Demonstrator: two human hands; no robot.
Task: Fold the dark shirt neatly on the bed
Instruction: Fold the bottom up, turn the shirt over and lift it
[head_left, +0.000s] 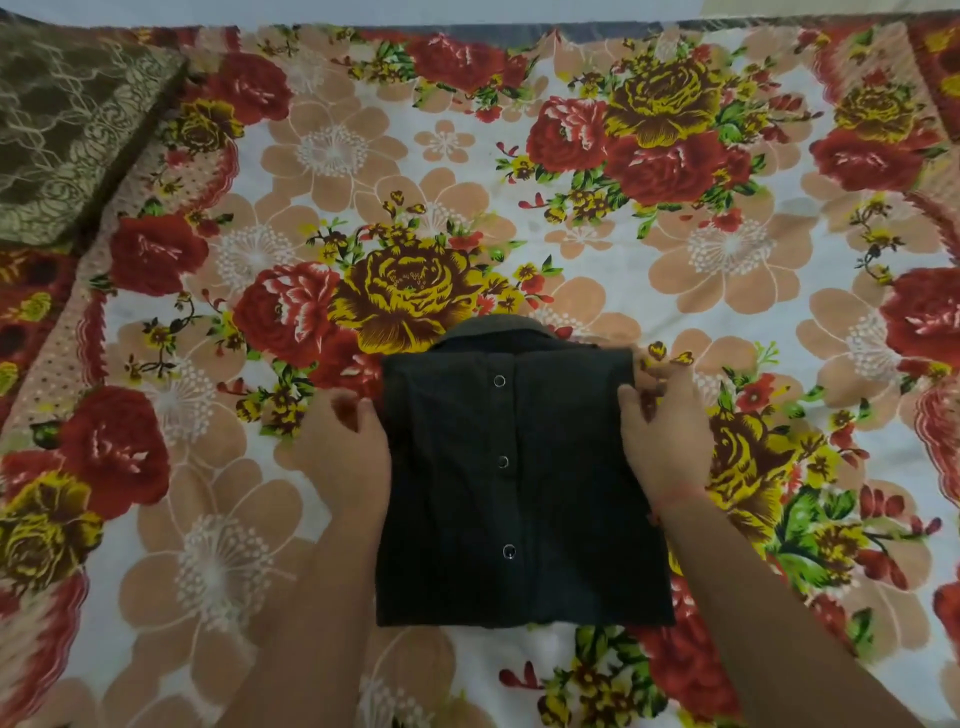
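Shirt (522, 483) folded sq on bed (727, 249); both hands (349, 441) at sides.

shirt (519, 483): 1 | snaps (502, 461): 3 | hands (347, 441): 2 | cushion (67, 130): 1
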